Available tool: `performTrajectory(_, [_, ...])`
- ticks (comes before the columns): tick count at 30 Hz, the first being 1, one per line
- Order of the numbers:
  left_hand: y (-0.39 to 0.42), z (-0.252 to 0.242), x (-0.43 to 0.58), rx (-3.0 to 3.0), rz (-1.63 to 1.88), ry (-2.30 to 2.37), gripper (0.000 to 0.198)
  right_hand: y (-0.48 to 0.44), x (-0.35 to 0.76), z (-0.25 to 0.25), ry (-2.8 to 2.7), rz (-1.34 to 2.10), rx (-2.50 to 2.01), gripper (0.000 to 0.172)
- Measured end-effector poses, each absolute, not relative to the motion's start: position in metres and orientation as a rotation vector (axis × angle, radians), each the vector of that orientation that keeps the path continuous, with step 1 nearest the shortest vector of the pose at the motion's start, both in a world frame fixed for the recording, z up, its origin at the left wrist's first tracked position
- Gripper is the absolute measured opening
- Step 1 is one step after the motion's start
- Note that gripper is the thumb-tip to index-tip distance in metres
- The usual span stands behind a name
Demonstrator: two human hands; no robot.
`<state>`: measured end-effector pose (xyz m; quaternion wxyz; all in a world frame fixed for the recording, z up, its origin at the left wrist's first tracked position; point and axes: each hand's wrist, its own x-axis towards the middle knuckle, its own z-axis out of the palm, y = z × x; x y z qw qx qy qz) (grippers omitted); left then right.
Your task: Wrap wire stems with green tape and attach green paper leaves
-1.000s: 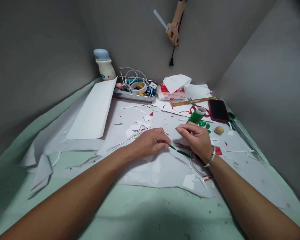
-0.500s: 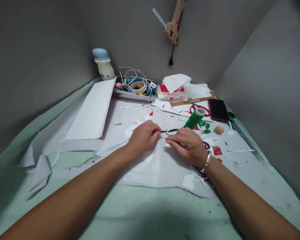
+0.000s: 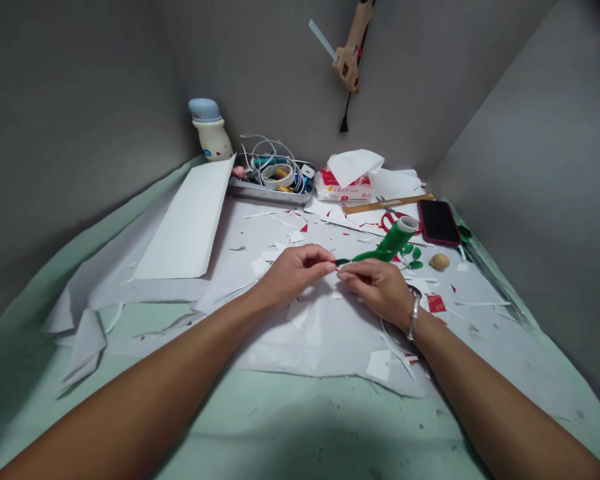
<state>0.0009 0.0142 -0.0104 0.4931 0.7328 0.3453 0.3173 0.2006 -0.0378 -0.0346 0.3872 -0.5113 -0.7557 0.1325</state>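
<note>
A thin dark-green stem-like piece (image 3: 343, 261) is pinched between the thumb and fingers of my left hand (image 3: 303, 270). My right hand (image 3: 377, 283) is just beside it, thumb and fingertips pressed together close to the left fingertips; what lies between them is hidden. Behind the right hand a spool of green thread (image 3: 396, 239) with a white core leans to the right. Its lower end is covered, so I cannot tell whether the right hand touches it. A green strand (image 3: 367, 255) runs from the spool towards the left fingertips.
Paper scraps cover the white sheets. At the right are green leaf-shaped pieces (image 3: 417, 253), a round tan object (image 3: 439, 261), red scissors (image 3: 389, 220) and a phone (image 3: 439, 222). A metal tray (image 3: 275, 193), tissue pack (image 3: 345, 190) and bottle (image 3: 214, 140) stand behind. A glue gun (image 3: 349, 63) hangs above.
My left hand has moved right, so both hands' fingertips are now close together. More of the green strand shows beside the spool, which has shifted slightly right.
</note>
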Motion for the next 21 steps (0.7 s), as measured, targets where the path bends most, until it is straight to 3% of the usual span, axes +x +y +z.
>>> performTrajectory(7, [0.017,-0.02,0.002,2.17,0.827,1.108,0.015,-0.047,0.192,-0.027,-2.155,0.024,-1.131,0.017])
performTrajectory(13, [0.011,-0.019,0.002,2.433,0.559,0.808,0.018,-0.041,0.204,-0.024,-1.781,0.214,-1.25,0.014])
performTrajectory(17, [0.012,-0.014,0.002,2.2,0.521,0.592,0.015,-0.034,0.211,-0.028,-1.604,0.353,-1.338,0.015])
performTrajectory(21, [0.013,-0.011,0.001,1.834,0.697,0.688,0.016,-0.035,0.208,-0.032,-1.69,0.4,-1.357,0.015])
